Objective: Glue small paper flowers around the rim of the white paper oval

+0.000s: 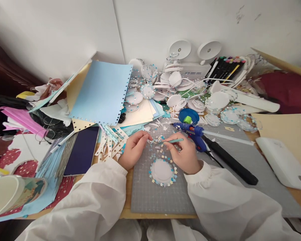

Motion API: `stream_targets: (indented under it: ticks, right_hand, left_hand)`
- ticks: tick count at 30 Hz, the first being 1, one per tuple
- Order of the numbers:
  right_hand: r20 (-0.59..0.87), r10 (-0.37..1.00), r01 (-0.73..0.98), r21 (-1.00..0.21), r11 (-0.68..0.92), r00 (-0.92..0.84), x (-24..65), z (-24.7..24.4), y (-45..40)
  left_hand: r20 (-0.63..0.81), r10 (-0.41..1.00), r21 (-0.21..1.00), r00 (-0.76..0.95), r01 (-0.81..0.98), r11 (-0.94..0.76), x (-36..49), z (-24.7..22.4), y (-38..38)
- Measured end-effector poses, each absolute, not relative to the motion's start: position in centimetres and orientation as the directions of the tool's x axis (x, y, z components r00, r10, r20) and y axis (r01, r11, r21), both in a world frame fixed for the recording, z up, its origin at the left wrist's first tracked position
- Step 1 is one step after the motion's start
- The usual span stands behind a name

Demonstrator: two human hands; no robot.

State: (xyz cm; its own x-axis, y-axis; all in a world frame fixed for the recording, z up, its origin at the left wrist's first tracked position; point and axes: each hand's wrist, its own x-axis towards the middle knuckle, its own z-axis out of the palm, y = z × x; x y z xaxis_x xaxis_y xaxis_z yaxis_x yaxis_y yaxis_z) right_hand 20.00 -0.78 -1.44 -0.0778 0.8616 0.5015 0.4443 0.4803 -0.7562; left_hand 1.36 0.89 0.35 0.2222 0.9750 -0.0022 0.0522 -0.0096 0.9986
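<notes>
teal tweezers (176,141) sit clamped in the right hand (185,153) — left hand (134,149) near stars (154,147), grip unclear.

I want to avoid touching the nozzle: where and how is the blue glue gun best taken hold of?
Probably grip the glue gun by its handle, with the right hand coming from the near side: the handle slants nearer, while the nozzle points left and the glue stick juts right. That hand holds tweezers.

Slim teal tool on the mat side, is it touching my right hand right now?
Touching. The head view shows the slim teal tool pinched in your right hand, with no gap between them.
</notes>
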Motion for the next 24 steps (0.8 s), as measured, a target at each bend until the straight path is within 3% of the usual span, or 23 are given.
stream_targets:
  ticks: [10,24]
  right_hand:
    - [0.35,0.93,0.106,-0.935,0.339,0.11,20.1,0.1,-0.6]
    - [0.338,0.935,0.091,-0.94,0.33,0.104,20.1,-0.1,-0.7]
  left_hand:
    - [0.016,0.966,0.997,0.257,0.073,-0.036,1.3,0.5,0.9]
    - [0.054,0.949,0.991,0.31,0.101,-0.089,1.2,0.0,0.9]
